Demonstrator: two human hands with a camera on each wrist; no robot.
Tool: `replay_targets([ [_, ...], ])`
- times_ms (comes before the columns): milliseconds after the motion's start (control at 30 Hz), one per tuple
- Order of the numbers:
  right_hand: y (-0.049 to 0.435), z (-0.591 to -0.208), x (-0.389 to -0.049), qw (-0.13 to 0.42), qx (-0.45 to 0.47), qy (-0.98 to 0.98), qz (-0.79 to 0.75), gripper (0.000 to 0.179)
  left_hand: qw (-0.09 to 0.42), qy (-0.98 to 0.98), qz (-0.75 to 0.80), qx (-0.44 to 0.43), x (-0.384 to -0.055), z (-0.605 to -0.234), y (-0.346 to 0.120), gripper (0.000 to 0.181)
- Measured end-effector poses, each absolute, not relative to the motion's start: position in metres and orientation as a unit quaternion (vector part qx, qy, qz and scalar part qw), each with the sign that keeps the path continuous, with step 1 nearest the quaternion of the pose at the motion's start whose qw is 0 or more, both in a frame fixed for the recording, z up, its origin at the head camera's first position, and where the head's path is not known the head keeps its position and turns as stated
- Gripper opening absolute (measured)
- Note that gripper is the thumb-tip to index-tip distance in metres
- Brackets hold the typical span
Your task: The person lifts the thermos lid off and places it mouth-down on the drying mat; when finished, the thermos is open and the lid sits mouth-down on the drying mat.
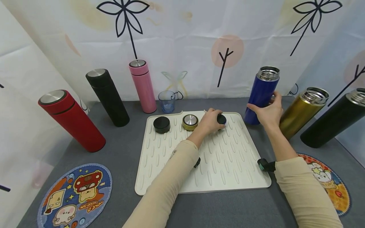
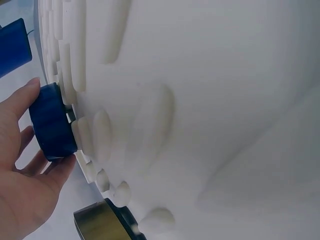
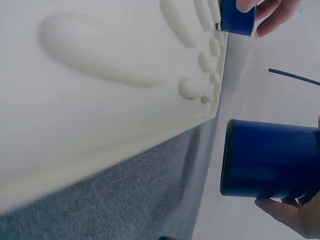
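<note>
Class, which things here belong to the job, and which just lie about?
Likely the job:
blue lid (left hand)
open blue flask (right hand)
gold lid
black lid
ridged tray
open gold flask
open dark flask

Apparently lying about:
closed red flask
closed black flask
closed pink flask
blue tumbler
cartoon mats

We extend both sleeved forearms (image 1: 303, 186) forward; our left hand (image 1: 209, 123) pinches, fingers curved; our right hand (image 1: 269, 111) grips, thumb opposing fingers.
</note>
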State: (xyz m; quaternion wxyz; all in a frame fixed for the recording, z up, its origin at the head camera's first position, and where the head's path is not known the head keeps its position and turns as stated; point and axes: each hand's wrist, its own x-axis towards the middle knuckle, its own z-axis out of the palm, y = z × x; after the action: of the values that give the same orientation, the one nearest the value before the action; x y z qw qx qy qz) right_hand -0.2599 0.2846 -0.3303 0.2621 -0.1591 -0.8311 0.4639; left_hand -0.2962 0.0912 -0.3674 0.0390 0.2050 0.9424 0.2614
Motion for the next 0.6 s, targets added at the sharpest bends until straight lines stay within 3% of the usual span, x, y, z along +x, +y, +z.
replay_targets([
  [167, 0.28, -0.329, -0.267, 0.262, -0.167, -0.825, 0.473, 0.091, 0.036, 0.945, 0.258, 0.199, -0.297, -0.368, 0.09, 0.064],
  [400, 0.281, -0.327, -0.276, 0.255, -0.182, -0.82, 0.479, 0.09, 0.03, 0.949, 0.237, 0.204, -0.294, -0.364, 0.087, 0.08],
  [600, 0.289, -0.331, -0.284, 0.263, -0.191, -0.813, 0.482, 0.088, 0.018, 0.933, 0.27, 0.237, -0.287, -0.354, 0.077, 0.076],
])
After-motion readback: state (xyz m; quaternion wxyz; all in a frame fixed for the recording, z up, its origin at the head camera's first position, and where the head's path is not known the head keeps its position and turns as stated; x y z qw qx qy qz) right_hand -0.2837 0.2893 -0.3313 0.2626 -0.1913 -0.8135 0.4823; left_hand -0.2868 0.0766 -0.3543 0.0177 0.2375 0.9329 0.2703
